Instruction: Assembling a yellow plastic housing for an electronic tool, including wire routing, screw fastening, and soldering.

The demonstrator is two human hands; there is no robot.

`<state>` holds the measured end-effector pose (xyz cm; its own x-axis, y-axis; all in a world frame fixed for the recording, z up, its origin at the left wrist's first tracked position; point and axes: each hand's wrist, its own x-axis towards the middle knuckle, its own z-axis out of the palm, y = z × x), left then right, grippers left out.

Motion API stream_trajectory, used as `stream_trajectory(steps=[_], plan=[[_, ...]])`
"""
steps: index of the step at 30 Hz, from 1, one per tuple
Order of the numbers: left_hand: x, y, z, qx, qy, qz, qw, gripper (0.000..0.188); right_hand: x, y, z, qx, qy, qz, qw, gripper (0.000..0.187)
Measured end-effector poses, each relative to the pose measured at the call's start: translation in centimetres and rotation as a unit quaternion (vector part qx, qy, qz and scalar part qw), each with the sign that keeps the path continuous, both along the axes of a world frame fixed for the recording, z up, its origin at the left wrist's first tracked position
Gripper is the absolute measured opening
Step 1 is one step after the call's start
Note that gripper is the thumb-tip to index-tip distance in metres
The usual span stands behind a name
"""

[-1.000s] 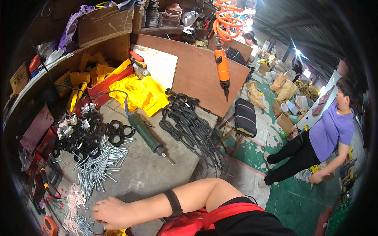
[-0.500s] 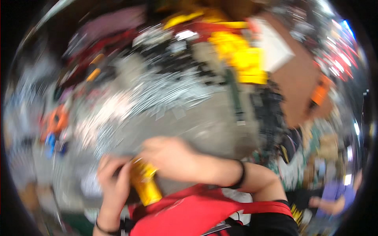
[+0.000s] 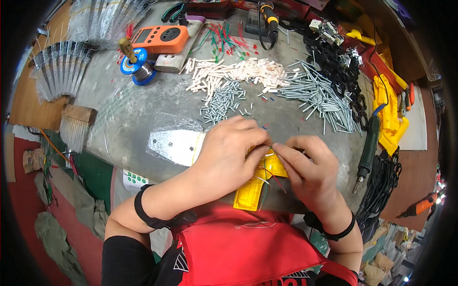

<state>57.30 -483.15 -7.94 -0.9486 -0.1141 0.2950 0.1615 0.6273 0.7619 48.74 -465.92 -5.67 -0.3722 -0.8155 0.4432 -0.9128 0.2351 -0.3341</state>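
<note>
A yellow plastic housing half point(image 3: 248, 196) lies at the table's front edge, its hollow side up, partly hidden under my hands. Thin red wire point(image 3: 277, 180), white and dark green wires stick out of it. From the left, my left hand point(image 3: 234, 148) reaches over the housing with thumb and forefinger pinched together at its upper end. My right hand point(image 3: 307, 164) meets it there, fingers bent and closed in a pinch, the tips nearly touching the left ones. What the fingertips grip is too small and covered to make out.
A bagged metal plate point(image 3: 176, 145) lies left of my hands. Beyond are short screws point(image 3: 222, 102), white sleeves point(image 3: 253, 71) and long screws point(image 3: 319, 97). A solder spool point(image 3: 138, 69) and orange meter point(image 3: 160, 39) stand far left; a green-handled screwdriver point(image 3: 368, 148) and yellow housings point(image 3: 389, 114) are right.
The earlier frame is badly smeared, with the view turned. My hands held a yellow piece close to the red apron; now they are together over the housing, with wires showing.
</note>
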Motion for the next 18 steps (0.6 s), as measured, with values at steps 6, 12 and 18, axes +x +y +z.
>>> stream_trajectory(steps=[6,12,18], plan=[[0.3,0.0,0.2,0.092,-0.07,-0.008,0.993,0.008,-0.2,0.0,-0.2,-0.002,-0.008,-0.01,1.0,0.021],[0.1,0.0,0.4,0.106,-0.035,-0.014,0.994,0.008,-0.1,-0.2,0.5,0.001,-0.089,-0.022,0.996,0.016],[0.4,-0.2,1.0,0.048,0.008,-0.021,0.999,0.004,-0.4,-0.3,-0.2,-0.029,-0.279,0.006,0.96,0.01]])
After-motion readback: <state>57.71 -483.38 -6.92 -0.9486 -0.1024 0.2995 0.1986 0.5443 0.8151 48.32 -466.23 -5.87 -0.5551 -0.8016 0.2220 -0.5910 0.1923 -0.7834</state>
